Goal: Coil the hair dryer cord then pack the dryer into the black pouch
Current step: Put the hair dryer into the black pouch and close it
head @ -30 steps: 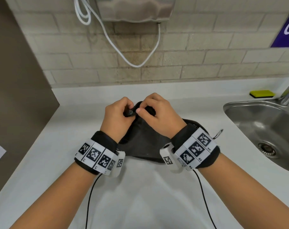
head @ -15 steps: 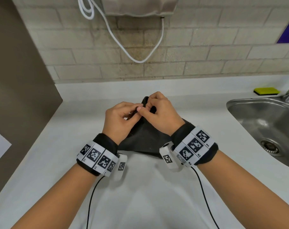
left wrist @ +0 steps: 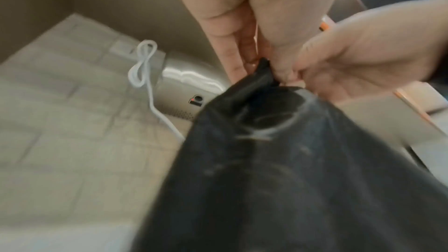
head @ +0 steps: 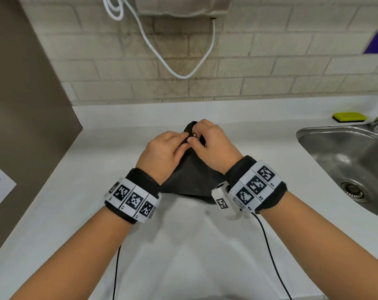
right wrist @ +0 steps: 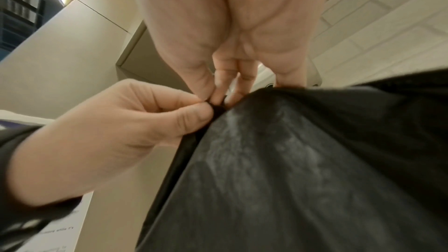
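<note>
The black pouch [head: 190, 178] lies bulging on the white counter [head: 75, 202], its gathered mouth pointing toward the wall. My left hand [head: 162, 152] pinches the bunched fabric at the mouth from the left; the left wrist view shows those fingers on the pouch [left wrist: 278, 170] tip. My right hand [head: 209, 144] pinches the same gathered top from the right, beside a small black ring [head: 194, 134]. In the right wrist view both hands meet at the pouch [right wrist: 290, 170] neck. The hair dryer and its cord are hidden.
A steel sink [head: 346, 161] is set into the counter at the right, with a yellow sponge [head: 349, 117] behind it. A wall-mounted steel hand dryer [head: 183, 6] with a white cable [head: 175, 61] hangs above. A dark panel [head: 21, 105] bounds the left side.
Both hands have shifted slightly away from me and drawn together at the pouch mouth, which is now gathered tighter. The view has tilted down a little.
</note>
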Available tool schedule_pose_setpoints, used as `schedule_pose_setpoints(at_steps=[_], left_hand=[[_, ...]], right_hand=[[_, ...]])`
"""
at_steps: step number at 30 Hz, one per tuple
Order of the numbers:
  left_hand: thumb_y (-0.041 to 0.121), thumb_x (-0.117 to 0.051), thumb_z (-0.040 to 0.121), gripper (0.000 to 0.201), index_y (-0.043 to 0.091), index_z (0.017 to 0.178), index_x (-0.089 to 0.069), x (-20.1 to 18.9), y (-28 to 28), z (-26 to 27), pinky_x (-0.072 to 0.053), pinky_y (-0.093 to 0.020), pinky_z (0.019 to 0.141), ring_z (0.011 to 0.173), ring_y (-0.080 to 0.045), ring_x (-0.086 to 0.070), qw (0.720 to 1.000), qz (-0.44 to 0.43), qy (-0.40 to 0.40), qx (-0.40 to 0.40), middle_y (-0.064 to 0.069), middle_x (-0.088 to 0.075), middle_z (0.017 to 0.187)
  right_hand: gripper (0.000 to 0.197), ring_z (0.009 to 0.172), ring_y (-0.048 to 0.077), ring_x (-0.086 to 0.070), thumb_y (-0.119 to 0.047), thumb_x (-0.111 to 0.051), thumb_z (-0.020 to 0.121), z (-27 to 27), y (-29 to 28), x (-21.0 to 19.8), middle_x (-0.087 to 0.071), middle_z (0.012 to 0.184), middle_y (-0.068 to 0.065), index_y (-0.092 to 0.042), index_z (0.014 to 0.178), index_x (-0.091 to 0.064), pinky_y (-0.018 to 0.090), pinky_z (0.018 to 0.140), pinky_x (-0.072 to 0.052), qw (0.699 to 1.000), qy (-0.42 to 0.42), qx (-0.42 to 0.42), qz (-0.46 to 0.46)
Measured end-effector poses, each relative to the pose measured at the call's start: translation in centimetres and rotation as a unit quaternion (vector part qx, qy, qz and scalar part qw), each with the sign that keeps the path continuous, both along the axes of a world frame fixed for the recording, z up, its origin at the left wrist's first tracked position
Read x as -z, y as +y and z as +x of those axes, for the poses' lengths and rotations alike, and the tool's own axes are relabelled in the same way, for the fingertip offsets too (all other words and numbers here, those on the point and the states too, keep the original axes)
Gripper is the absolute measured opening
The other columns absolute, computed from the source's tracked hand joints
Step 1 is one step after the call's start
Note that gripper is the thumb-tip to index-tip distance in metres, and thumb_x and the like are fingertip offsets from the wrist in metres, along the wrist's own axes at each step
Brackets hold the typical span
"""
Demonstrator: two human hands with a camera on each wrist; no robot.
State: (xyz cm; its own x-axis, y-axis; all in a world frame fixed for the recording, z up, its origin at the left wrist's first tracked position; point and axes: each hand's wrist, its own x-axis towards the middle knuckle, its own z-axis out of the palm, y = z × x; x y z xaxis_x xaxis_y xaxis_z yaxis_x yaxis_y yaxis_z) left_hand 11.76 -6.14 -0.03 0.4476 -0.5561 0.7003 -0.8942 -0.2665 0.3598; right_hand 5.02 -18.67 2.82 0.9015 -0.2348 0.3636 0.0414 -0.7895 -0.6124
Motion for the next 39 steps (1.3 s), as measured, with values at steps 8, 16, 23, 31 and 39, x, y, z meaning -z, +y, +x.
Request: schedule_pose_setpoints(at_steps=[8,16,23,31,39], left_hand=[[0.017,-0.050,0.088,0.028,-0.002,0.091,-0.070,-0.5,1.0,1.4,-0.042,-0.015,0.077,0.075,-0.017,-0.061,0.997,-0.057,0.017,-0.048,-0.017,-0.071,0.081],[0.030,-0.055,0.081,0.032,0.010,0.102,-0.068,-1.7,1.5,2.6,-0.046,-0.021,0.083,0.084,-0.014,-0.060,0.983,-0.039,0.164,-0.066,-0.004,-0.069,0.094],[0.047,-0.066,0.077,0.056,0.027,0.128,-0.052,-3.9,-1.9,0.8,-0.042,-0.031,0.101,0.117,-0.019,-0.053,0.977,0.157,0.142,-0.035,-0.002,-0.060,0.125],[0.034,-0.070,0.076,0.022,0.022,0.094,-0.065,-3.7,-2.3,0.8,-0.040,-0.020,0.083,0.090,-0.010,-0.055,0.976,0.117,0.184,-0.010,0.006,-0.064,0.097],[0.027,-0.071,0.075,0.013,0.021,0.084,-0.063,-2.8,-1.8,0.6,-0.044,-0.022,0.080,0.084,-0.011,-0.057,0.978,0.077,0.194,-0.007,0.009,-0.061,0.084]], right_hand=[[0.018,0.073,0.018,-0.043,-0.004,-0.044,0.089,0.4,-0.2,-0.4,-0.050,0.081,0.015,0.008,0.081,-0.055,0.018,0.061,-0.028,0.986,-0.136,0.086,0.054],[0.020,0.060,0.018,-0.043,-0.008,-0.040,0.093,-1.5,-4.9,1.1,-0.061,0.085,0.025,0.004,0.079,-0.048,0.020,0.051,-0.030,0.982,-0.076,0.145,0.094],[0.017,0.074,0.020,-0.051,-0.008,-0.042,0.092,-1.8,-4.6,1.5,-0.062,0.086,0.018,0.002,0.084,-0.052,0.008,0.061,-0.036,0.981,-0.129,0.120,0.086],[0.015,0.077,0.020,-0.052,-0.008,-0.044,0.090,-3.1,-6.7,4.3,-0.058,0.082,0.013,-0.001,0.083,-0.056,0.024,0.073,-0.042,0.978,-0.091,0.162,0.097],[0.019,0.072,0.025,-0.045,-0.004,-0.040,0.089,-5.5,-13.2,9.1,-0.047,0.070,0.016,-0.001,0.071,-0.045,0.030,0.065,-0.033,0.928,0.042,0.347,0.125]])
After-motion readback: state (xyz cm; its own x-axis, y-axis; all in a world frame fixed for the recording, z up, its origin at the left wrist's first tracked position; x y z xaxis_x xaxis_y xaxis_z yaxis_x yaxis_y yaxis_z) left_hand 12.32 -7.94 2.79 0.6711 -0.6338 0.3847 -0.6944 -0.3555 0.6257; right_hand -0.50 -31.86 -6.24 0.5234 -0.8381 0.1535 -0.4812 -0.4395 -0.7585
